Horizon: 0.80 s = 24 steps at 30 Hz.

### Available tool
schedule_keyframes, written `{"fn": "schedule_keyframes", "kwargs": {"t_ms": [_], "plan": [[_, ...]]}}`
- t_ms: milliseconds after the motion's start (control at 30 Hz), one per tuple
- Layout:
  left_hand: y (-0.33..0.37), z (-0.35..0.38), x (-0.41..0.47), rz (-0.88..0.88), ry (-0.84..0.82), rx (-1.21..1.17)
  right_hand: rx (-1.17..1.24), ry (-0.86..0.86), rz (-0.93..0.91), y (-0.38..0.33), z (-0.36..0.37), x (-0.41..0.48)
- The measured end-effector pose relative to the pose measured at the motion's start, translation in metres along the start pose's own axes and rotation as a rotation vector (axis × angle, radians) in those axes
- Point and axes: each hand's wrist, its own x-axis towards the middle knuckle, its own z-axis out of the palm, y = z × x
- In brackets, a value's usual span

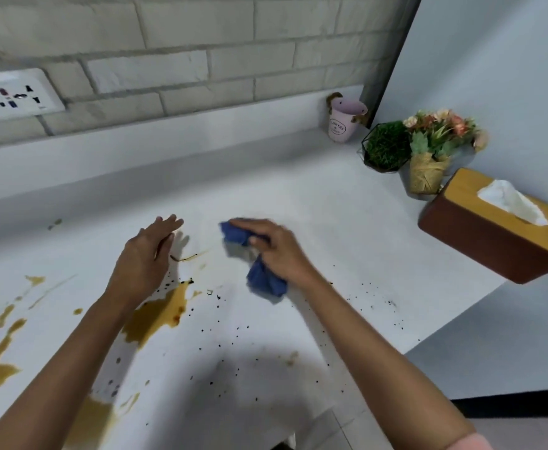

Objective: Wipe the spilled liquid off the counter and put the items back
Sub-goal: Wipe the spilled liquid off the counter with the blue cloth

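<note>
Brown liquid point(155, 315) is spilled in puddles and streaks over the left and middle of the white counter point(315, 196), with small black specks scattered around it. My right hand point(272, 250) presses a crumpled blue cloth point(264, 280) onto the counter just right of the spill; the hand and cloth are motion-blurred. My left hand point(146, 258) hovers with straight fingers over the upper edge of the big puddle, holding nothing.
A wooden tissue box point(480, 235) stands at the right counter edge. Behind it are a flower bouquet point(435, 147), a green plant in a black geometric pot point(384, 147) and a pink cup point(344, 123). A wall socket point(14, 92) sits at upper left.
</note>
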Motion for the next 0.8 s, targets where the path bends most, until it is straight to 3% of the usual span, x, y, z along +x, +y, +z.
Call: {"fn": "schedule_keyframes", "kwargs": {"t_ms": [133, 367, 500, 800], "plan": [[0.023, 0.018, -0.015, 0.053, -0.092, -0.002, -0.062, 0.102, 0.069, 0.021, -0.086, 0.002], [0.047, 0.069, -0.017, 0.225, -0.37, 0.078, -0.431, 0.127, 0.306, 0.102, -0.186, -0.075], [0.044, 0.078, -0.019, 0.237, -0.416, 0.154, -0.696, 0.199, 0.254, 0.128, -0.17, -0.102], [0.046, 0.076, -0.017, 0.218, -0.431, 0.134, -0.567, 0.209, 0.195, 0.091, -0.065, -0.069]]}}
